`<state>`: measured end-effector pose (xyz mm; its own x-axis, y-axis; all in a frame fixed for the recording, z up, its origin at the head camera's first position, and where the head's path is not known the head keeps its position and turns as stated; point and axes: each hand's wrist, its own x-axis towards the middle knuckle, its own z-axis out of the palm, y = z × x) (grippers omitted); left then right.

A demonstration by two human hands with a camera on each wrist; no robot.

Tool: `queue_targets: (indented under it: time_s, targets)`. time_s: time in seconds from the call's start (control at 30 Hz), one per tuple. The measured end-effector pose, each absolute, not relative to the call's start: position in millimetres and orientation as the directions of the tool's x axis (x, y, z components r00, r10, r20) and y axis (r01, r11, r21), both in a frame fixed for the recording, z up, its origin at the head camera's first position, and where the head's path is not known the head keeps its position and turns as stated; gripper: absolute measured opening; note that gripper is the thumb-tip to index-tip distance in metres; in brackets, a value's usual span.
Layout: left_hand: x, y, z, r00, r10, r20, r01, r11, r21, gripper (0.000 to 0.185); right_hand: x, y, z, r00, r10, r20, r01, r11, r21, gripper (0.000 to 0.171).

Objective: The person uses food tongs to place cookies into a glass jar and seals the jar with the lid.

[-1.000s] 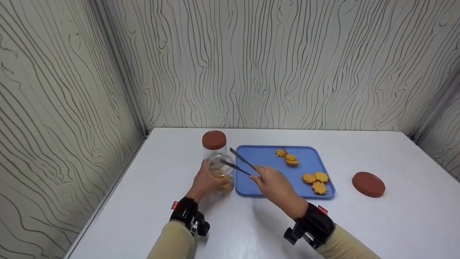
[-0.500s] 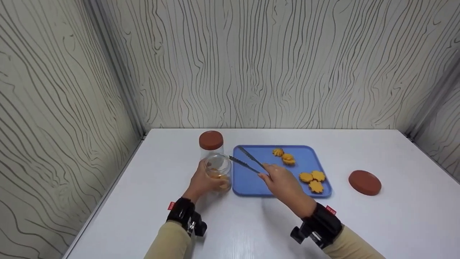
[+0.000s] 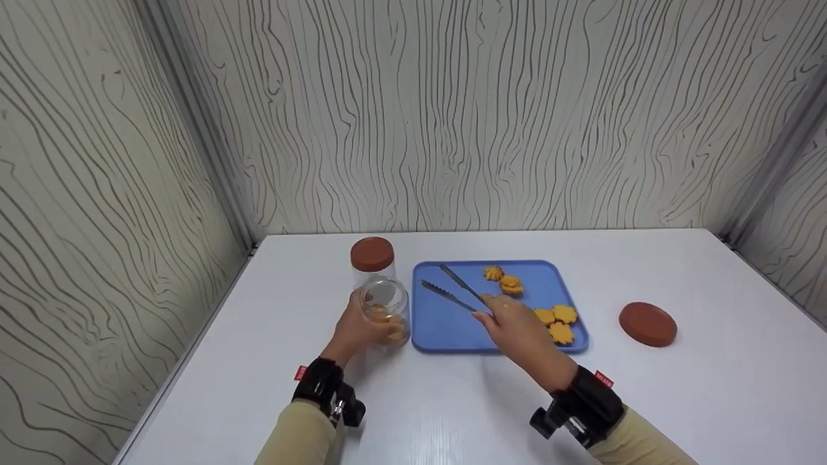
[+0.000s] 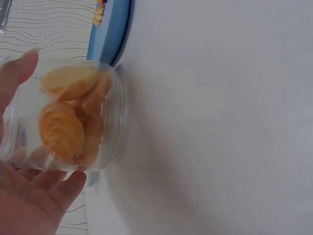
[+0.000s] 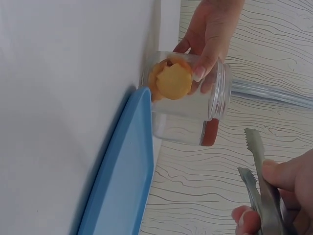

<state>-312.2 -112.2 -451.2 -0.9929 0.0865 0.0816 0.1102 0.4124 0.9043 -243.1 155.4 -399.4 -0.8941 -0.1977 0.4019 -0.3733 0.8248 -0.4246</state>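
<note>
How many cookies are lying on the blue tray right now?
5 show. Two sit near the tray's far edge. Three cluster at its near right, beside the right hand, which may hide more.

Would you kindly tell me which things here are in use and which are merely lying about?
In use: open jar in left hand; tongs in right hand; cookies; blue tray.
Lying about: capped jar; loose lid.

Orange cookies (image 3: 554,323) on a blue tray (image 3: 446,323) — brown lid (image 3: 647,323), white table (image 3: 711,400).
</note>
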Motion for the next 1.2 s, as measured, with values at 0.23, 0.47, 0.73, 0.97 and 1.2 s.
queue_targets:
  time_s: [0.23, 0.47, 0.73, 0.97, 1.2]
  targets:
    - [-311.0, -114.4, -451.7, -0.993, 0.079, 0.082, 0.108, 0.406, 0.908, 0.102, -242.3, 166.4, -400.9, -0.899, -0.188, 0.396, -0.362, 0.828, -0.429, 0.035]
    - [-311.8, -115.8, -451.7, -0.996, 0.062, 0.058, 0.079, 0.417, 0.906, 0.103, -239.5, 181.8, -401.2, -0.902, -0.176, 0.394, -0.351, 0.831, -0.432, 0.039]
    - [-309.8, -114.0, -449.5, -0.993, 0.074, 0.095, 0.118, 0.425, 0.898, 0.098, -235.8, 202.8, -403.5, -0.891, -0.160, 0.425, -0.350, 0.839, -0.417, 0.037]
    - [-308.7, -112.0, -448.1, -0.989, 0.083, 0.121, 0.145, 0.423, 0.895, 0.096, -235.6, 222.0, -402.6, -0.900, -0.144, 0.410, -0.322, 0.856, -0.404, 0.037]
    - [-310.1, -110.3, -450.9, -0.990, 0.084, 0.117, 0.142, 0.409, 0.902, 0.097, -232.9, 242.3, -403.1, -0.940, -0.096, 0.327, -0.235, 0.876, -0.420, 0.040]
